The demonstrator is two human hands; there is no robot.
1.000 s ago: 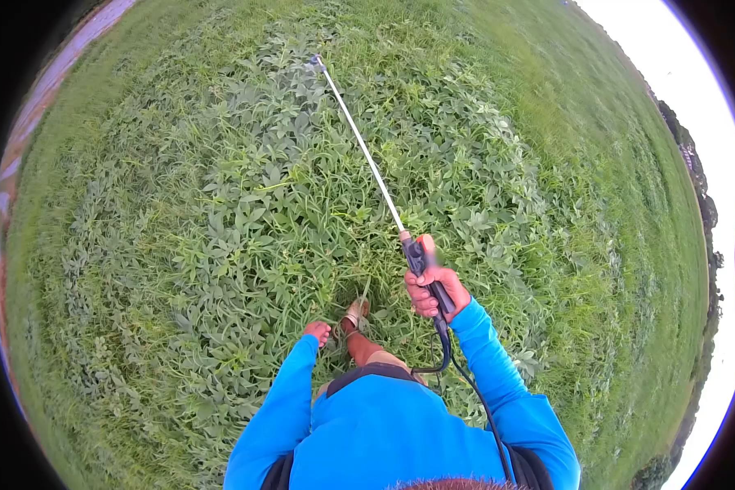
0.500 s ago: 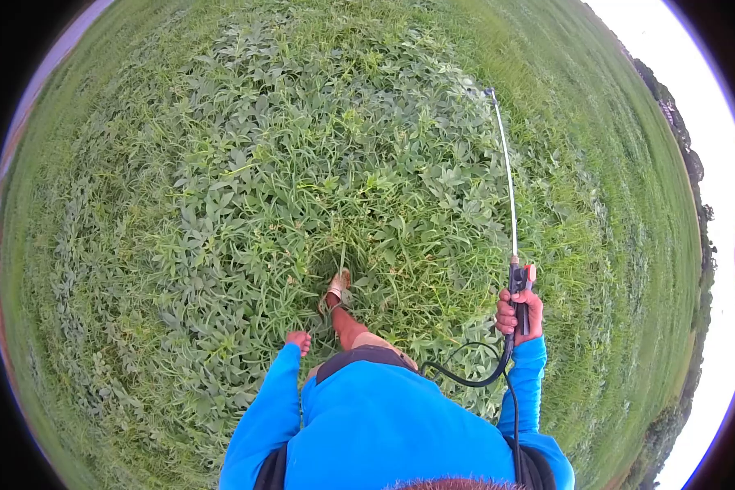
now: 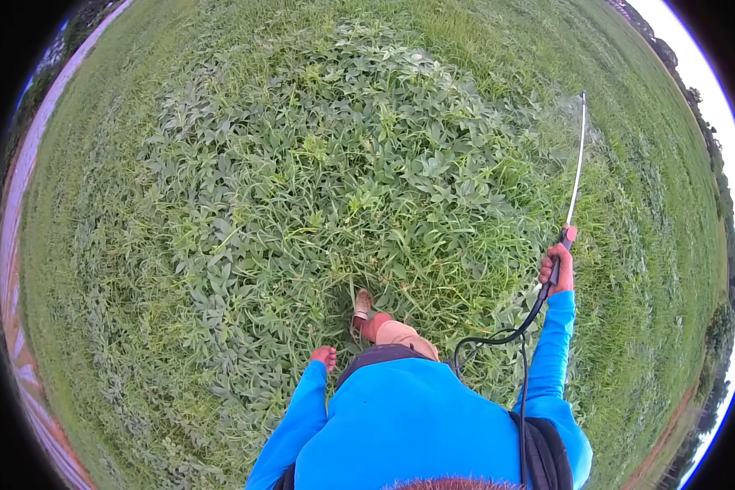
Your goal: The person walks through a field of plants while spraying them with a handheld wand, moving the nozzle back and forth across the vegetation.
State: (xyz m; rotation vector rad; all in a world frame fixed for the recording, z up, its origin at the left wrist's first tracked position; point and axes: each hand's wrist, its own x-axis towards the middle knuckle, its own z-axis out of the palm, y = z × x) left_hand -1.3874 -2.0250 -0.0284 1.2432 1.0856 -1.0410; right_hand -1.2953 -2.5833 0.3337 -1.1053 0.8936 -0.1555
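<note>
My right hand (image 3: 556, 271) is wrapped round the black handle of a spray wand (image 3: 577, 173), at the right. The wand's thin metal tube points forward and away, and a faint mist (image 3: 565, 122) shows beside its tip. From the handle's lower end a black hose (image 3: 529, 320) curves back towards my body. Low beside my waist, my left hand (image 3: 325, 357) is closed in a loose fist, with nothing visible in it. Leafy green plants (image 3: 278, 204) lie below both hands.
Dense grass and broad-leaved plants cover the ground all round. My shod foot (image 3: 362, 304) is among the stems. Dark straps (image 3: 543, 453) cross my shoulders. A pale strip (image 3: 24, 212) borders the field at far left; trees (image 3: 702, 114) line the far right.
My right hand and the wand have swung outward to the right, and the arm is stretched further forward. My left hand appears slightly lower and further right in view.
</note>
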